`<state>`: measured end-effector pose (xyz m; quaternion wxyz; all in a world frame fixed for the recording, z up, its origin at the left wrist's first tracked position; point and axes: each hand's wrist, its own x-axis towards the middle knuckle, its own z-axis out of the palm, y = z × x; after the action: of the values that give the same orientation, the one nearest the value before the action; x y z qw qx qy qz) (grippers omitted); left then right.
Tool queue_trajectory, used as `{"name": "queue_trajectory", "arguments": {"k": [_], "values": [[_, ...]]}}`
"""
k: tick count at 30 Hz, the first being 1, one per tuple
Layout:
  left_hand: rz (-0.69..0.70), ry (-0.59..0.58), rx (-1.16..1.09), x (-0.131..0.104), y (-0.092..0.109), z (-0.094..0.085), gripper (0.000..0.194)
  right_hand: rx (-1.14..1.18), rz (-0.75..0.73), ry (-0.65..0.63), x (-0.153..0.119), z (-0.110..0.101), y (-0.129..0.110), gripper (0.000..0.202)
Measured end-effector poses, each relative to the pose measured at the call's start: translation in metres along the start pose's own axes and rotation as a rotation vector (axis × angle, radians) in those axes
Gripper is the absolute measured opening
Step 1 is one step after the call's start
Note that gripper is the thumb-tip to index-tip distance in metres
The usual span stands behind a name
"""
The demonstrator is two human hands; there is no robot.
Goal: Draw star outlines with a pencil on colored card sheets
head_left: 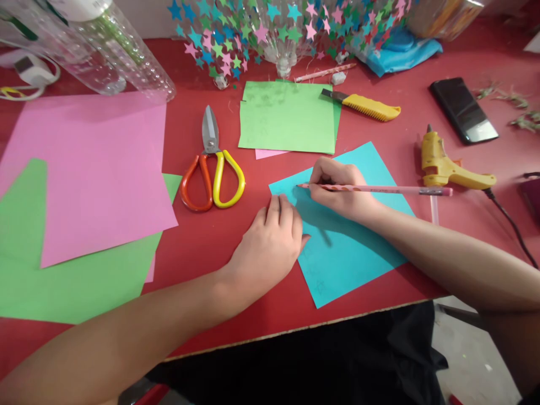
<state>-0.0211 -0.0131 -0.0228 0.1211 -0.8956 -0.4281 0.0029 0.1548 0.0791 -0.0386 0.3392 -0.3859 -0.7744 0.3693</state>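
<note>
A sheet of blue paper (354,259) lies slanted near the table's front edge, with a faint star-like pencil mark at its lower corner. My right hand (343,188) rests on it, fingers closed round a pink pencil (392,190). The pencil's tip touches or hovers just over the sheet near its upper left corner. My left hand (274,239) lies flat across the sheet's left edge, fingers stretched out and holding nothing. Left of that hand are scissors (211,149) with one red and one yellow handle.
Pink paper (105,169) overlaps green paper (93,287) at left. Light green sheets (289,115) lie behind, with a yellow utility knife (371,107) touching them. A yellow glue gun (447,163), its cord, and a phone (464,109) are at right. Bottles (122,50) and paper-star decorations (282,34) stand at the back.
</note>
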Motion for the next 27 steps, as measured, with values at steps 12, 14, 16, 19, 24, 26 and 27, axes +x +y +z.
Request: {"name": "queue_trajectory", "arguments": {"k": [12, 14, 16, 19, 24, 26, 27], "values": [[0.001, 0.012, 0.04, 0.0005, 0.0002, -0.0002, 0.047, 0.003, 0.033, 0.046, -0.0021, 0.0, 0.0004, 0.017], [-0.002, 0.005, 0.026, 0.0003, 0.0001, -0.0007, 0.047, -0.002, 0.037, 0.032, -0.0021, -0.0007, 0.0, 0.017], [-0.003, -0.001, 0.013, 0.0, 0.0001, -0.0008, 0.047, -0.015, 0.028, 0.018, -0.002, -0.0013, -0.0006, 0.016], [0.002, -0.002, 0.012, -0.0002, 0.0002, -0.0001, 0.048, -0.037, 0.008, -0.005, -0.0021, -0.0014, -0.0017, 0.016], [0.006, 0.03, 0.032, 0.0004, 0.0002, 0.0018, 0.048, -0.046, -0.033, -0.036, -0.0027, 0.0002, -0.0013, 0.017], [0.009, 0.03, 0.031, 0.0004, 0.0001, 0.0019, 0.048, -0.052, -0.044, -0.053, -0.003, 0.0002, -0.0011, 0.017], [0.01, 0.028, 0.028, 0.0003, 0.0001, 0.0018, 0.048, -0.057, -0.049, -0.064, -0.0031, 0.0001, -0.0011, 0.017]]}}
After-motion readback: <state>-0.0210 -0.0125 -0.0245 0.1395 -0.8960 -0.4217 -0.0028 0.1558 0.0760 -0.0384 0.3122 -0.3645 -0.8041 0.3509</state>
